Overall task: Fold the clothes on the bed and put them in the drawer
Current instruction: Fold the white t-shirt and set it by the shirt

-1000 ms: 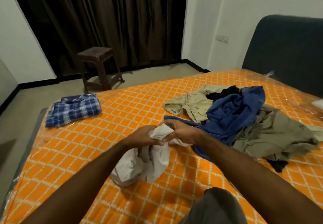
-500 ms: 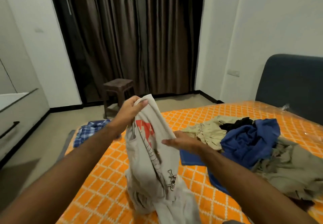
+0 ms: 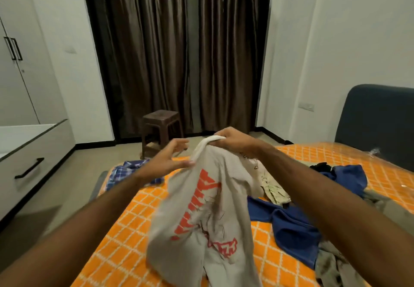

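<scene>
A pale grey T-shirt (image 3: 201, 224) with orange-red print hangs in the air over the orange quilted bed (image 3: 125, 237). My right hand (image 3: 233, 138) grips its top edge, fingers curled round the bunched fabric. My left hand (image 3: 168, 163) is beside the shirt with fingers spread, its fingertips touching the cloth's left side. A folded blue plaid shirt (image 3: 121, 174) lies at the bed's far left corner. A heap of clothes lies on the right: a blue garment (image 3: 291, 226), a khaki piece (image 3: 274, 193), black cloth (image 3: 321, 166) and olive fabric (image 3: 336, 266). An open drawer (image 3: 31, 159) stands at the left.
A brown plastic stool (image 3: 162, 130) stands on the floor before dark curtains (image 3: 179, 51). A white wardrobe (image 3: 15, 74) rises above the drawer unit. The dark blue headboard (image 3: 378, 121) closes the bed on the right. Bare floor (image 3: 74, 188) runs between bed and drawer.
The T-shirt was lifted off the bed and raised. My right hand took its top edge; my left hand let go and now touches it with spread fingers. The view tilted up.
</scene>
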A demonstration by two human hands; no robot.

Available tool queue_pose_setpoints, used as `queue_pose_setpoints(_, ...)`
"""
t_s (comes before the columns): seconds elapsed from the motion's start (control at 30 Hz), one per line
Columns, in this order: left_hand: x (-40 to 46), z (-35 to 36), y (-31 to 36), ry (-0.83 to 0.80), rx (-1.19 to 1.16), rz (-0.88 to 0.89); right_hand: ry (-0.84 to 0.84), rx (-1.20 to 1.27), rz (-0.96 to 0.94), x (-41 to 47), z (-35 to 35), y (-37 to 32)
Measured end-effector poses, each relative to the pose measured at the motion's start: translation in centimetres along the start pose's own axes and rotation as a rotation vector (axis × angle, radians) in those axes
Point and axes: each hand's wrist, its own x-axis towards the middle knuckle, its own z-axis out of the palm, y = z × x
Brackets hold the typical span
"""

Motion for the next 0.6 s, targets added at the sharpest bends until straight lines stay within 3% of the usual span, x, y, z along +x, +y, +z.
queue_pose_setpoints(0.1, 1.6, 2.4, 3.4, -0.063, -0.075, 0.084, -0.062, 0.043, -0.018, 1.1, 0.9, -1.4)
queue_pose_setpoints(0.23, 2.9, 3.2, 4.4, 0.051, 0.032, 0.145, 0.123, 0.109, -0.040, 0.1, 1.1, -1.0)
queue_pose_setpoints(0.37, 3.3, 2.6, 5.1, 0.227, 0.088, 0.126, -0.144, 0.221, 0.069, -3.5, 1.5, 1.0)
queue_pose_setpoints(0.43, 3.9, 2.2, 6.1, 0.322, 0.118, 0.158, -0.165, 0.281, 0.129, -4.0, 3.5, 2.5)
queue_pose_setpoints(0.5, 4.6, 1.5, 7.0, 0.402, 0.199, 0.176, -0.015, 0.497, 0.149, -3.8, 6.2, 3.9)
queue_pose_setpoints(0.6, 5.1, -0.4, 7.2, 0.451, 0.405, 0.187, 0.429, 0.773, 0.109, -3.1, 8.8, 5.1)
